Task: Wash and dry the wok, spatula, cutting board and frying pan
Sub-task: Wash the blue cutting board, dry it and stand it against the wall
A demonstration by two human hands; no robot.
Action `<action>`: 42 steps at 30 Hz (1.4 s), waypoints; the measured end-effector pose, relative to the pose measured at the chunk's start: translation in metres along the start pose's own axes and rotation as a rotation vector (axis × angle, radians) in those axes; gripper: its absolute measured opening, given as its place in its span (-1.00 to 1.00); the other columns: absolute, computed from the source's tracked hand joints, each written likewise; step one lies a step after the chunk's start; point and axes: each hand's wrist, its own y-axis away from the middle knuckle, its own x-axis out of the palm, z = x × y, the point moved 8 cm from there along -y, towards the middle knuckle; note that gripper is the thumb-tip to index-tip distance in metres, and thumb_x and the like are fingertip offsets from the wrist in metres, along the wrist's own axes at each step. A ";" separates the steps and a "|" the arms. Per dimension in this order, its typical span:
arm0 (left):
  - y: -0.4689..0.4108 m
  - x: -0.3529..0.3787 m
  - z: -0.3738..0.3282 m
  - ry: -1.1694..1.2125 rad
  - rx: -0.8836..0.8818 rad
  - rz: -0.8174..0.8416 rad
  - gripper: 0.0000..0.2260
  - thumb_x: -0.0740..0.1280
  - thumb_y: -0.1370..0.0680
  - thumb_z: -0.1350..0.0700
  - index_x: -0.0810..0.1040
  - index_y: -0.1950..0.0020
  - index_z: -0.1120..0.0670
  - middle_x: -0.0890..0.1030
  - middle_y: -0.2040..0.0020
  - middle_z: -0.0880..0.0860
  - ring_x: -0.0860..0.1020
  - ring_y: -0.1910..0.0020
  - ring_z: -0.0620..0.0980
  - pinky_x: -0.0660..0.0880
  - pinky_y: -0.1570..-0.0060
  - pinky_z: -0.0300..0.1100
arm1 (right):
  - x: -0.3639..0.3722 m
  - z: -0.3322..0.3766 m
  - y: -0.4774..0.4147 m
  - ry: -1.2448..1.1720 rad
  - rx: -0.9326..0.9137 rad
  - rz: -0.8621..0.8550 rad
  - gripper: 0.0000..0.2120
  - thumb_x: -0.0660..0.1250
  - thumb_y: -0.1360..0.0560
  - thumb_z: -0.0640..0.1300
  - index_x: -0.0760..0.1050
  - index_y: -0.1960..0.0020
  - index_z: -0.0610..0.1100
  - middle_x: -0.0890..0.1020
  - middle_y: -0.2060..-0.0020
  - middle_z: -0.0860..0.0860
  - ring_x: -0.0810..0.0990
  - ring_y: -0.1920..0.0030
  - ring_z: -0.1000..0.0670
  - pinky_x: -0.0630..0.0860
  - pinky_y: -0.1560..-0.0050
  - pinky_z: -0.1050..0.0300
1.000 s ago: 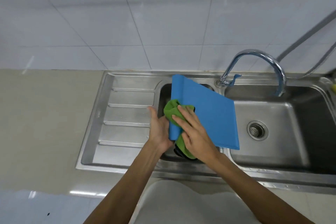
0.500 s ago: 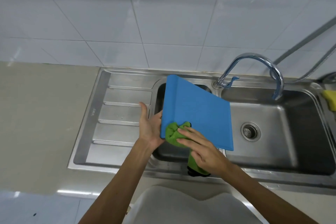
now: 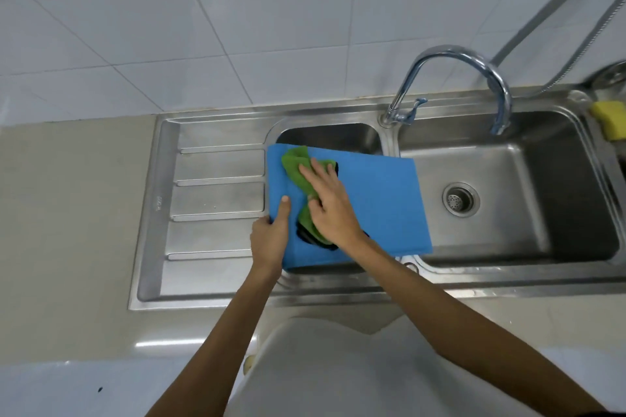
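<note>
A blue cutting board point(image 3: 379, 203) lies nearly flat over the small left basin of the steel sink point(image 3: 216, 294). My left hand point(image 3: 271, 237) grips its left edge, thumb on top. A green cloth point(image 3: 298, 169) with a dark edge lies on the board, and my right hand point(image 3: 328, 203) presses on it with fingers straight. No wok, spatula or frying pan is in view.
The curved faucet point(image 3: 474, 61) arches over the large right basin with its drain point(image 3: 460, 199). A ribbed draining board point(image 3: 216, 200) is at the left. A yellow sponge point(image 3: 609, 118) sits at the sink's right rim. Beige counter lies to the left.
The board has tipped down from a steep tilt to nearly flat. My right hand with the cloth has moved from the board's near left edge up onto its top face.
</note>
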 end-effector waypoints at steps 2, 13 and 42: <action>0.000 -0.002 0.004 -0.022 0.015 -0.060 -0.43 0.37 -0.45 -0.37 0.64 0.03 0.16 0.70 0.08 0.13 0.68 0.10 0.11 0.65 0.03 0.06 | 0.018 -0.003 -0.006 0.139 0.035 -0.025 -0.39 0.21 -0.54 -0.22 0.24 -0.58 -0.04 0.22 -0.58 -0.06 0.11 -0.59 -0.20 0.15 -0.52 -0.19; -0.024 -0.025 0.007 0.007 0.055 -0.060 -0.49 0.38 -0.47 -0.35 0.62 0.07 0.13 0.71 0.06 0.03 0.69 0.04 0.10 0.66 0.04 0.03 | -0.086 -0.200 0.012 0.256 0.527 -0.264 -0.38 0.22 -0.54 -0.26 0.21 -0.59 -0.16 0.32 -0.50 -0.20 0.35 -0.40 -0.27 0.33 -0.43 -0.12; -0.033 -0.018 -0.005 -0.001 0.104 0.037 -0.52 0.40 -0.46 -0.35 0.61 0.08 0.09 0.72 0.18 -0.06 0.72 0.18 -0.01 0.63 0.31 -0.19 | -0.066 -0.190 0.094 0.273 0.422 -0.183 -0.34 0.27 -0.52 -0.32 0.17 -0.58 -0.26 0.21 -0.54 -0.26 0.28 -0.42 -0.31 0.25 -0.50 -0.19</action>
